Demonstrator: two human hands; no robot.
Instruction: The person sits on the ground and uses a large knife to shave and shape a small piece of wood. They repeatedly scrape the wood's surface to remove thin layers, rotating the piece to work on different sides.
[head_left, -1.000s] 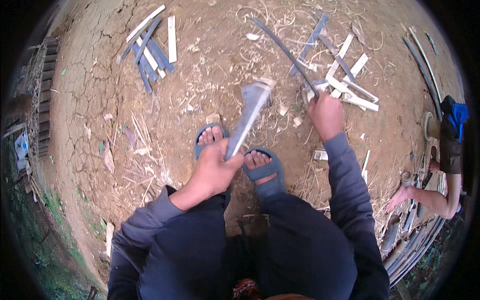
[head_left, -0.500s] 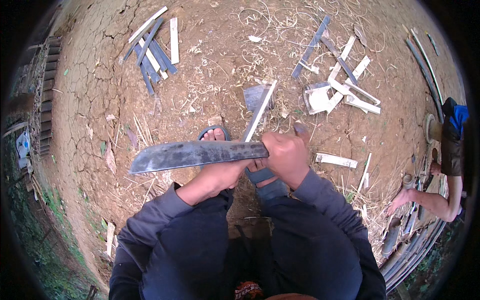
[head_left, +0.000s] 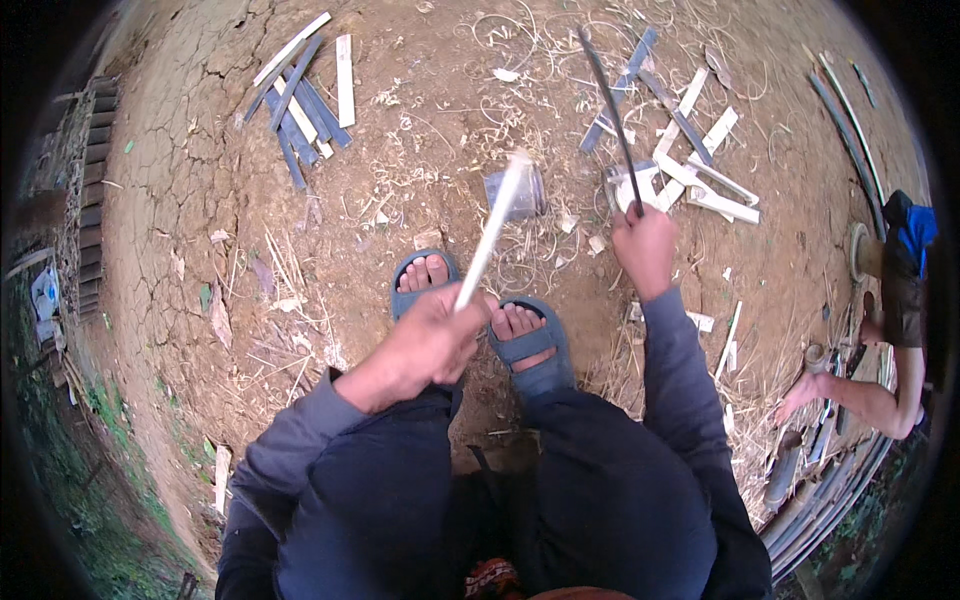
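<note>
My left hand (head_left: 425, 338), in front of my feet, is closed around the lower end of a pale bamboo strip (head_left: 490, 232). The strip slants up and away to the right, slightly blurred. Out to the right, my right hand (head_left: 647, 252) grips a machete (head_left: 613, 105) by its handle, which the fist hides. The blade points away from me and is seen edge-on as a thin dark line. It passes over the scattered strips on the far right, apart from the strip in my left hand. Below the strip's far end, a squarish dark grey piece (head_left: 520, 193) lies on the ground.
Dark and pale strips (head_left: 300, 105) lie in a pile at the far left; more strips (head_left: 720, 190) lie scattered at the far right. Curly shavings (head_left: 420, 165) litter the soil. My sandalled feet (head_left: 520, 335) are close by. Another person's arm (head_left: 865, 405) and long poles (head_left: 830, 500) are at right.
My right hand has swung the machete away and to the right, from lying across the strip to pointing forward edge-on. My left hand has kept the strip, now visible above the fist.
</note>
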